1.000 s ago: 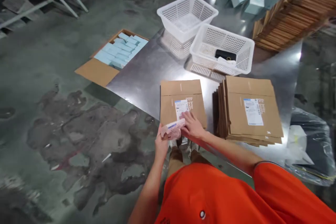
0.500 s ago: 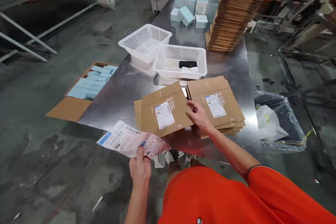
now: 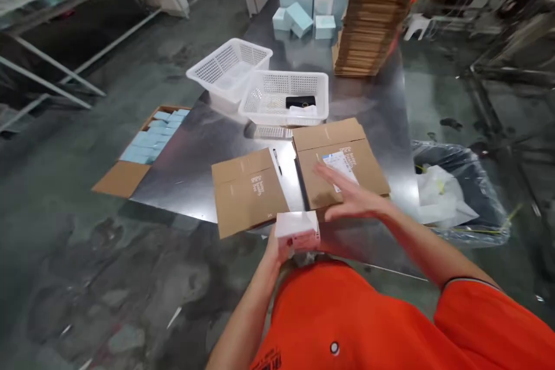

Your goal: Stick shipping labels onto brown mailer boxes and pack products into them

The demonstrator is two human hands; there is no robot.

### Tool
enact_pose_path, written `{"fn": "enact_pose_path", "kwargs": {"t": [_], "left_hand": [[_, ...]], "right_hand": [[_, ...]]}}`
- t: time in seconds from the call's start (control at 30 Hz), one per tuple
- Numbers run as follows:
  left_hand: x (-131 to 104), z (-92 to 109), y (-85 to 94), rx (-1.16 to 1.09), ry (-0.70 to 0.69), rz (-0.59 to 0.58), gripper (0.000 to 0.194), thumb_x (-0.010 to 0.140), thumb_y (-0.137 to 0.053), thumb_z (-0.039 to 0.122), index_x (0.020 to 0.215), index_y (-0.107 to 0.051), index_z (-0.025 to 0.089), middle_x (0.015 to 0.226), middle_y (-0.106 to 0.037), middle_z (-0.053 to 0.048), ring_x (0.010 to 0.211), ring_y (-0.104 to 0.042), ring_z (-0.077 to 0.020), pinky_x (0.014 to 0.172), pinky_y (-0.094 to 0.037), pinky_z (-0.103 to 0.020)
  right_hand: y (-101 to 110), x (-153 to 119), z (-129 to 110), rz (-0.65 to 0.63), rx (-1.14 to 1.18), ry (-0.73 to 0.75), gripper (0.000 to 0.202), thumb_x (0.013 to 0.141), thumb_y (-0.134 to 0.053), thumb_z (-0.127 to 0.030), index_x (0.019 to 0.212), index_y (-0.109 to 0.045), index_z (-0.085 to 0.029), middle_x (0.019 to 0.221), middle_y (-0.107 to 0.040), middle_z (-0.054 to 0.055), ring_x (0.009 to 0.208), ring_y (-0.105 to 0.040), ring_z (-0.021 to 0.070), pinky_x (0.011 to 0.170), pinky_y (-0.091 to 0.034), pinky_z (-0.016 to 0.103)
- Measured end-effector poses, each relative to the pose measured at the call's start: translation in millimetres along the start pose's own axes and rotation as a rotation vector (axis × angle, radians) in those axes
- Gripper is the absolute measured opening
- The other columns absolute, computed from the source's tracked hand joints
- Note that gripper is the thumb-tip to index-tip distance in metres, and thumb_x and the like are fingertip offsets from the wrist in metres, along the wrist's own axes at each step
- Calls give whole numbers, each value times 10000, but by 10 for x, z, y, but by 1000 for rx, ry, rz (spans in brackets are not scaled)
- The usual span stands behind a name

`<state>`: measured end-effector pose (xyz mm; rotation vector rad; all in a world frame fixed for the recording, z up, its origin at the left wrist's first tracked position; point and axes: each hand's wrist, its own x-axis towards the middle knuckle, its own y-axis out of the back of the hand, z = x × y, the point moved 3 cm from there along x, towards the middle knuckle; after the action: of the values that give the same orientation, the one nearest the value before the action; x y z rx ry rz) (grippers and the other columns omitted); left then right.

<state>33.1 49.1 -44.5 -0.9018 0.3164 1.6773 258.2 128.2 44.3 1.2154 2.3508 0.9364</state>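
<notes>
My left hand (image 3: pixel 276 248) is closed on a strip of printed shipping labels (image 3: pixel 299 232), curled over at the table's near edge. My right hand (image 3: pixel 358 199) is open, fingers stretched out over the right pile of flattened cardboard boxes (image 3: pixel 370 167). Under its fingers lies a white and blue shipping label (image 3: pixel 340 165) on the top box; whether they press on it I cannot tell. The left pile of flattened boxes (image 3: pixel 243 191) has printed lettering and no label on its top box. Between the piles a black pen (image 3: pixel 277 162) rests on something white.
Two white plastic baskets (image 3: pixel 282 121) stand farther back, the nearer one with a black object (image 3: pixel 300 102) inside. Light blue boxes (image 3: pixel 299 19) and a tall cardboard stack (image 3: pixel 368 17) are at the far end. A carton (image 3: pixel 121 178) sits left, a lined bin (image 3: pixel 472 196) right.
The labelled box from the left pile's top is gone from there. My right hand has moved right and spread over the right pile. My left hand brought the label strip right, now curled.
</notes>
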Motion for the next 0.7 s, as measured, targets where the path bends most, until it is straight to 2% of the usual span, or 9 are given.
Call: {"fn": "enact_pose_path", "kwargs": {"t": [0.07, 0.13, 0.27, 0.33, 0.43, 0.5, 0.57, 0.63, 0.7], "left_hand": [[-73, -26, 113, -38, 2, 17, 388, 539, -806, 337, 857, -707, 139, 847, -747, -67, 751, -675, -227, 713, -547, -334], [-137, -60, 240, -57, 12, 44, 476, 547, -822, 345, 963, -700, 149, 925, -746, -78, 793, -676, -223, 710, -540, -317], [-284, -87, 585, -45, 128, 10, 656, 557, -866, 325, 1154, -660, 146, 1072, -726, -142, 821, -692, -248, 654, -540, -313], [-358, 0, 768, -61, 105, -24, 784, 583, -865, 351, 1300, -586, 202, 1276, -647, -159, 938, -687, -283, 675, -553, -328], [-388, 249, 959, -15, -80, 42, 772, 639, -832, 365, 1351, -551, 260, 1408, -555, -128, 1177, -595, -299, 804, -543, -323], [-344, 406, 1005, 80, -201, 139, 615, 643, -815, 336, 1221, -646, 208, 1245, -653, -124, 1123, -610, -267, 825, -520, -297], [-268, 496, 1012, 144, -268, 224, 385, 643, -787, 334, 978, -713, 158, 942, -714, -81, 873, -646, -206, 737, -504, -267], [-194, 511, 1033, 169, -299, 284, 240, 655, -755, 357, 744, -682, 146, 702, -656, -19, 653, -572, -138, 622, -454, -232], [-138, 475, 1094, 193, -313, 329, 270, 671, -742, 378, 597, -610, 155, 572, -564, 25, 561, -483, -99, 553, -391, -212]], "right_hand": [[-314, 213, -476, -250, 191, 210, 1053, 696, -800, -483, 1561, -256, -231, 1575, -331, 124, 1439, -340, 289, 1138, -360, 412], [-619, 402, -704, -312, 304, 242, 848, 752, -758, -384, 1494, -392, -202, 1451, -499, 143, 1319, -491, 268, 1065, -427, 381], [-1115, 768, -541, -86, 479, -128, 276, 874, -577, -310, 1101, -648, -170, 941, -712, 60, 838, -652, 183, 753, -513, 306], [-1285, 888, -441, -10, 576, -261, 194, 850, -596, -354, 906, -655, -177, 789, -686, 12, 719, -622, 156, 655, -481, 267], [-1485, 958, -481, -55, 681, -286, 223, 815, -628, -400, 780, -631, -180, 713, -660, -8, 669, -598, 144, 624, -456, 253], [-1588, 943, -577, -128, 680, -285, 246, 834, -616, -421, 803, -645, -179, 722, -666, -2, 663, -594, 147, 625, -452, 259], [-1645, 918, -673, -170, 571, -255, 261, 879, -583, -424, 886, -672, -179, 783, -686, 18, 708, -604, 161, 651, -447, 271], [-1660, 908, -750, -173, 360, -158, 272, 912, -569, -417, 981, -687, -183, 867, -694, 46, 796, -607, 184, 708, -438, 292], [-1672, 918, -787, -164, 156, -56, 264, 922, -581, -396, 1036, -688, -182, 919, -683, 68, 852, -594, 197, 752, -424, 305]]}}
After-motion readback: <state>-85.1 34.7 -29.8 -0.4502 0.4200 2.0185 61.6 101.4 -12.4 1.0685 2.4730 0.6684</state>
